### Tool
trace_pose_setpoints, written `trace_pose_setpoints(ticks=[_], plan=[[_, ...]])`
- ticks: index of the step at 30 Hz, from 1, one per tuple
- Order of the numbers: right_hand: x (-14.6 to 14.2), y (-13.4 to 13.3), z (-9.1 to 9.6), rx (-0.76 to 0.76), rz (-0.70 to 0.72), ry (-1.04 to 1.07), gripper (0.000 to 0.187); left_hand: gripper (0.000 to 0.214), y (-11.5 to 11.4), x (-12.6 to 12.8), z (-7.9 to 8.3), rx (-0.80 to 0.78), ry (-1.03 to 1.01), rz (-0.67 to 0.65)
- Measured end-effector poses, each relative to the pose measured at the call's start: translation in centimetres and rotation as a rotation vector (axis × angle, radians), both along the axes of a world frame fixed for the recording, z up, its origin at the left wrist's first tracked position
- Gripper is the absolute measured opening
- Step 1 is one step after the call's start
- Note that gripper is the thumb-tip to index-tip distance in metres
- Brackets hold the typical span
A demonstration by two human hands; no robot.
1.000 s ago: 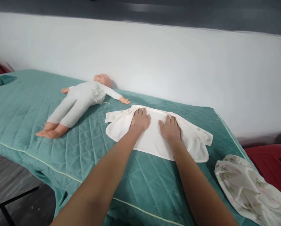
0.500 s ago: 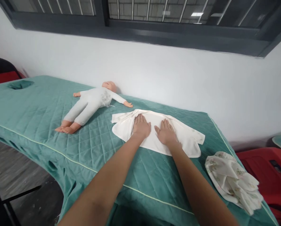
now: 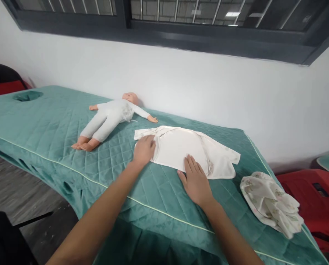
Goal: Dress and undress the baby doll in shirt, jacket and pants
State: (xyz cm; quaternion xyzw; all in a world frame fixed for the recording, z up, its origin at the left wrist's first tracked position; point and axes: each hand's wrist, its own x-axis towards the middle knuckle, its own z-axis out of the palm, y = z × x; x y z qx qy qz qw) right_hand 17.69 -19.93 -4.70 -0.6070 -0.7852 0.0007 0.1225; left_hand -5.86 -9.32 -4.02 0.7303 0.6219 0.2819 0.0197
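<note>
A cream baby shirt (image 3: 178, 145) lies spread on the green quilted bed cover, sleeves stretched out to both sides and front panels parted. At its left front panel, my left hand (image 3: 144, 150) has its fingers bent and closed on the fabric; the fingertips are partly hidden. My right hand (image 3: 196, 180) lies flat near the lower edge of the shirt, palm down with the thumb apart, its fingers on the cloth. To the left a baby doll (image 3: 109, 114) in a white suit lies on its back, arms spread.
The green quilted cover (image 3: 159, 206) drapes over a long bed with a hole (image 3: 28, 96) at its left end. A crumpled patterned cloth (image 3: 272, 202) lies by the right edge. Beyond are a red chair (image 3: 305, 206), a white wall (image 3: 197, 84) and a barred window.
My left hand has slid left from the middle of the shirt to its left panel. My right hand has drawn back towards me to the lower edge. The doll stays put.
</note>
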Motion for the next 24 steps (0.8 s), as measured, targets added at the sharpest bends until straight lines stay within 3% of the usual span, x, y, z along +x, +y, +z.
trace_pose_setpoints(ticks=[2, 4, 7, 9, 12, 17, 20, 24], plan=[[-0.5, -1.9, 0.0, -0.001, 0.031, 0.039, 0.07, 0.042, -0.5, -2.9, 0.0, -0.032, 0.013, 0.106], [-1.0, -2.9, 0.3, -0.029, 0.056, 0.081, 0.069, 0.039, -1.2, -4.7, -0.1, -0.051, 0.056, 0.129], [-2.1, -1.9, 1.1, -0.109, 0.098, 0.164, 0.069, 0.036, -2.0, -5.7, -0.5, -0.038, 0.091, 0.174], [-3.1, 0.7, 1.9, -0.166, 0.12, 0.252, 0.069, 0.036, -2.1, -5.6, -0.8, -0.039, 0.08, 0.249], [-5.0, 7.0, 3.1, -0.215, 0.075, 0.422, 0.064, 0.039, -1.3, -5.5, -1.1, -0.05, 0.046, 0.311], [-7.7, 17.4, 3.2, -0.282, -0.197, 0.725, 0.041, 0.04, 1.7, -6.9, -0.9, -0.086, -0.101, 0.147], [-8.3, 19.5, 2.3, -0.266, -0.257, 0.796, 0.036, 0.04, 4.0, -7.8, -0.5, -0.175, -0.257, 0.098], [-8.0, 19.0, 1.9, -0.298, -0.241, 1.016, 0.039, 0.043, 6.3, -8.4, -0.4, -0.175, -0.452, 0.153]])
